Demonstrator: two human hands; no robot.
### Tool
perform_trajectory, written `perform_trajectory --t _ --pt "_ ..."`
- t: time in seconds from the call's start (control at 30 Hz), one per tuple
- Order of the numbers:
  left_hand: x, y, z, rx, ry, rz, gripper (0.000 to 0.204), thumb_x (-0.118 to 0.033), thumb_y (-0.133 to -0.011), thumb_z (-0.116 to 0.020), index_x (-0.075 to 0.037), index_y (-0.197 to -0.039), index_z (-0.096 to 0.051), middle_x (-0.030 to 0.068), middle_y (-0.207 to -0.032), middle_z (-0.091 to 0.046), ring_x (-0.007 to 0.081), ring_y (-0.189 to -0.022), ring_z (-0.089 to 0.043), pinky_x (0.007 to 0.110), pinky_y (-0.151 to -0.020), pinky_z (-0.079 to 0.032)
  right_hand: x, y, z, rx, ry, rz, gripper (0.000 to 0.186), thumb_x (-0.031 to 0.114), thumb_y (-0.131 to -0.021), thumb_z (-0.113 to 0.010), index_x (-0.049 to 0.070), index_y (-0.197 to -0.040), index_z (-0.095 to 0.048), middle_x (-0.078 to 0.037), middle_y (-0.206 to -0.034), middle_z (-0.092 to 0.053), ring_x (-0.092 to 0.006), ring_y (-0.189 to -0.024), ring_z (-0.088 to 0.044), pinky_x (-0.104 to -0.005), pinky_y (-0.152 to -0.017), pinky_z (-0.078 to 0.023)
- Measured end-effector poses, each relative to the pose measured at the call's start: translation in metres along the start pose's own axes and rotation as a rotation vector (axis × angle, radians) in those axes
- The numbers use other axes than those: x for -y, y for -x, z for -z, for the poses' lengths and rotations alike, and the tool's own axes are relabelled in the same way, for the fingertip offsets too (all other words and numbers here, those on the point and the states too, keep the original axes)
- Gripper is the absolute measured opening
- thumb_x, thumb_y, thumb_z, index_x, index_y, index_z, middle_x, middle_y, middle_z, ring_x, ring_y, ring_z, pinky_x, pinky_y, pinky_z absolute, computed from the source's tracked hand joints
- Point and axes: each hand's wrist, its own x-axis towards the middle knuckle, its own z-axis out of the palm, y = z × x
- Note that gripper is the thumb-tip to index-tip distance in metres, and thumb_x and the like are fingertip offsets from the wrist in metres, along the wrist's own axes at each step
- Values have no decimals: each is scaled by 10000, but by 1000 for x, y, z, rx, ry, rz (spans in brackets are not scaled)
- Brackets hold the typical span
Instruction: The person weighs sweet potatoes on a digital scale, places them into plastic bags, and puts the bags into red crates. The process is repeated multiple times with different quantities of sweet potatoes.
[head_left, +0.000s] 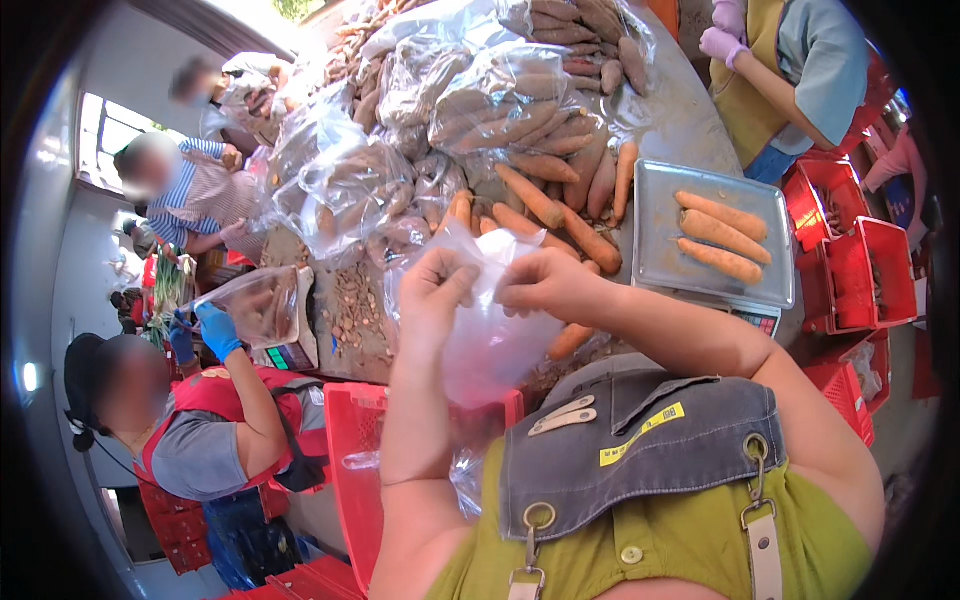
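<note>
My left hand (437,285) and my right hand (540,285) both pinch the top of a thin pale plastic bag (470,355) at the centre, in front of my chest. The bag hangs down over a red crate (350,430). Loose carrots (590,240) lie just beyond my hands, partly behind the bag. To the right, three carrots (725,228) lie on the steel tray of a scale (665,280).
Bagged sweet potatoes (500,100) are piled at the back of the table (680,120). A co-worker in blue gloves (218,330) holds a bag at the left, two others stand behind at upper left, another in pink gloves (725,45) is at upper right. Red crates (865,270) stand right.
</note>
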Motion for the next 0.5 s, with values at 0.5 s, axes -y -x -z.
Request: perform_trajectory --t 0.5 --pt "4 21 -101 -10 875 145 88 -102 -842 -606 -65 -899 -550 68 -910 -635 193 -781 -609 324 -660 -482 -22 176 139 -864 -83 -14 205 123 -793 -699 93 -727 -507 -11 -650 -495 -108 -575 -487 -258 -541 -438"
